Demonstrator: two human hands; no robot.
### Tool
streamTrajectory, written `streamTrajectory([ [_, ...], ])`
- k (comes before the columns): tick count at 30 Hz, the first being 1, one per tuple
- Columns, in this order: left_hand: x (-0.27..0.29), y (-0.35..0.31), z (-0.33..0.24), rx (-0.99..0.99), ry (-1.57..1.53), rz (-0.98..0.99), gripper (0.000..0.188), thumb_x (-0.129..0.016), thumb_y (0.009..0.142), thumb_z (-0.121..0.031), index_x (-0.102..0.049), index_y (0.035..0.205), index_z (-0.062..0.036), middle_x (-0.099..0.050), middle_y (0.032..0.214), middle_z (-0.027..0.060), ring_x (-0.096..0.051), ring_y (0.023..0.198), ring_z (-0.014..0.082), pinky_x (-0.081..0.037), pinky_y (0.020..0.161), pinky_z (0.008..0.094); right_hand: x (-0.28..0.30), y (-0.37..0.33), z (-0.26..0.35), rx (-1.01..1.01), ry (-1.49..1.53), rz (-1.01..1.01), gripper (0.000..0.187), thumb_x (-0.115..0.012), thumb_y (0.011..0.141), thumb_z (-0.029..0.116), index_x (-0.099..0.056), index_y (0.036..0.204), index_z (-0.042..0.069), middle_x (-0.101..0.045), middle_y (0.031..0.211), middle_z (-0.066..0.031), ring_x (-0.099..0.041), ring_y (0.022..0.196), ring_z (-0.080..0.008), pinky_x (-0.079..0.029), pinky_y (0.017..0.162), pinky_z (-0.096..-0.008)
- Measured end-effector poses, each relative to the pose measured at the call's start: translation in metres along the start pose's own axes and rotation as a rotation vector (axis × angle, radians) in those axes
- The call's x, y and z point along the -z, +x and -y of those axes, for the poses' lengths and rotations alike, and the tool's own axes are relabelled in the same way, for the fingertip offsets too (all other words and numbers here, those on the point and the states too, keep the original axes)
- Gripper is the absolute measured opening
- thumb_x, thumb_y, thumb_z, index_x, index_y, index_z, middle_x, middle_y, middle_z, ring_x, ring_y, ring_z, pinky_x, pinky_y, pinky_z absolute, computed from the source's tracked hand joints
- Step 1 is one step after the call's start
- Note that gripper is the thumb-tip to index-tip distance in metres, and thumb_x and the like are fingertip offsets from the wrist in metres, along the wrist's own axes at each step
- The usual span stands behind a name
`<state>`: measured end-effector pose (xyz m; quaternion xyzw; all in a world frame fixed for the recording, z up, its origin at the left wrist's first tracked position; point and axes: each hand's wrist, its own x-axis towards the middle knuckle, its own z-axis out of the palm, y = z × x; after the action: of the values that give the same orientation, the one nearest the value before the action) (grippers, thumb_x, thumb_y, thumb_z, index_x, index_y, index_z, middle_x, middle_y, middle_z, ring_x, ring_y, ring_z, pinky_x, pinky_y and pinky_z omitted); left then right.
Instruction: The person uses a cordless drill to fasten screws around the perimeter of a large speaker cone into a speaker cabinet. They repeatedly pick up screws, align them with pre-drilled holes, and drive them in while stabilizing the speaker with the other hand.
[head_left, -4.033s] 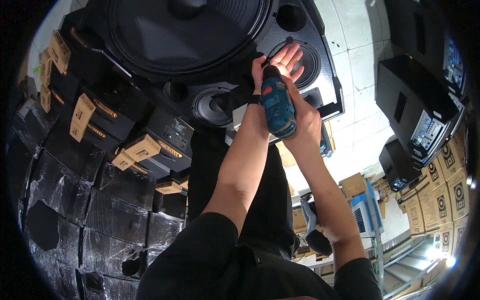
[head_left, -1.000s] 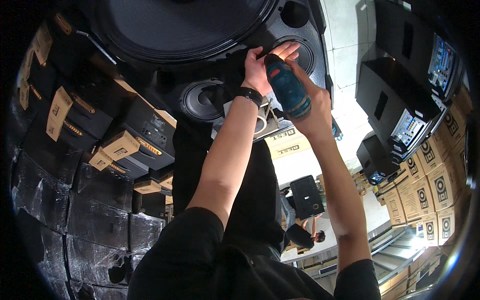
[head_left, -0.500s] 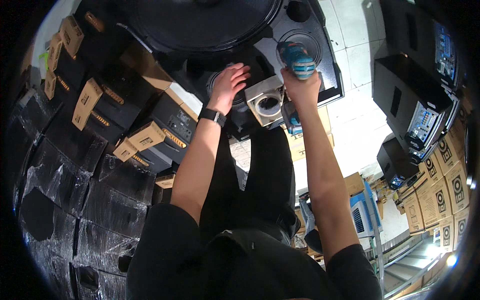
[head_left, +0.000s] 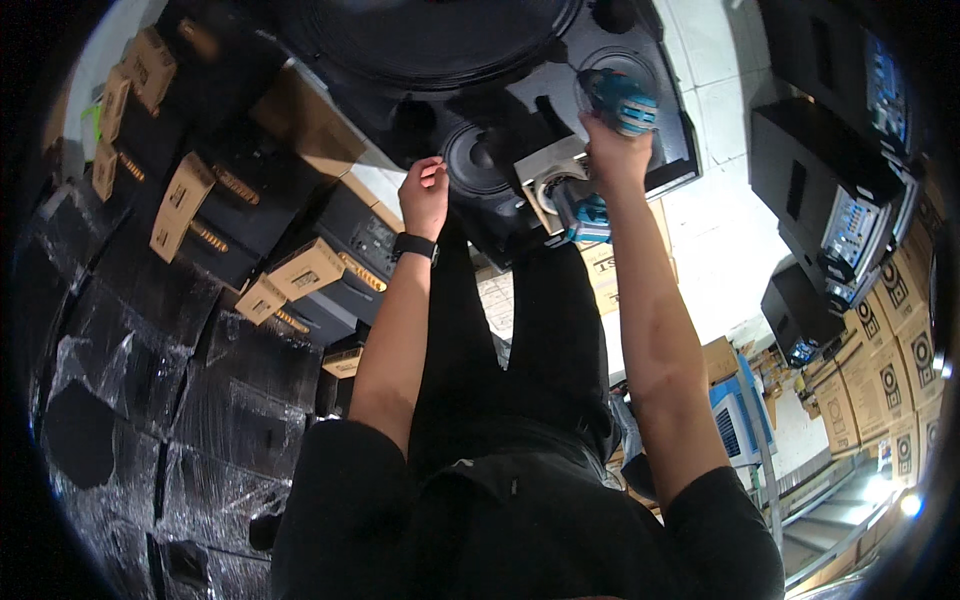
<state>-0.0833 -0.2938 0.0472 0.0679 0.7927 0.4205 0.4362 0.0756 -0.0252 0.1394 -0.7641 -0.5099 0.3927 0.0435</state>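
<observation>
My right hand is wrapped round the handle of a teal and black cordless drill. Its front end points down over a black speaker cabinet, beside a round driver; the tip is hidden. My left hand, with a dark watch at the wrist, hovers at the cabinet's near left edge. Its fingers are curled together, and whatever they may hold is too small to see. Between my hands, a small open box with a round opening rests on the cabinet, next to a smaller round driver.
A large woofer fills the cabinet's far part. Cartons and black speakers stand to the left, above stacked film-wrapped boxes. On the right are more black speakers, printed cartons and a blue-and-white crate.
My left hand has drawn back leftward from above the cabinet, and its spread fingers have curled in. The drill and my right hand have shifted slightly right and away, as the view moved.
</observation>
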Motion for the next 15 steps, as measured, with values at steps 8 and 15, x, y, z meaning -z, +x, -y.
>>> streamTrajectory([
  [8,0.014,-0.011,0.023,0.134,-0.153,0.177,0.019,-0.073,0.105,-0.014,-0.072,0.120,-0.0019,-0.078,0.115,0.0084,-0.072,0.106,0.0153,-0.055,0.095,0.0294,0.005,-0.008,0.024,-0.259,0.277,0.063,0.028,-0.087,0.085,0.008,-0.070,0.106,0.005,-0.072,0.089,-0.0052,-0.064,0.064,-0.0159,-0.052,0.056,-0.0319],
  [15,0.029,-0.026,0.026,0.191,-0.021,0.236,0.026,-0.065,0.109,-0.016,-0.068,0.128,0.0011,-0.076,0.124,0.0100,-0.073,0.114,0.0191,-0.058,0.095,0.0320,0.010,-0.013,0.032,-0.253,0.351,0.084,0.029,-0.086,0.085,0.004,-0.071,0.110,0.003,-0.071,0.092,-0.0051,-0.062,0.064,-0.0156,-0.050,0.055,-0.0318],
])
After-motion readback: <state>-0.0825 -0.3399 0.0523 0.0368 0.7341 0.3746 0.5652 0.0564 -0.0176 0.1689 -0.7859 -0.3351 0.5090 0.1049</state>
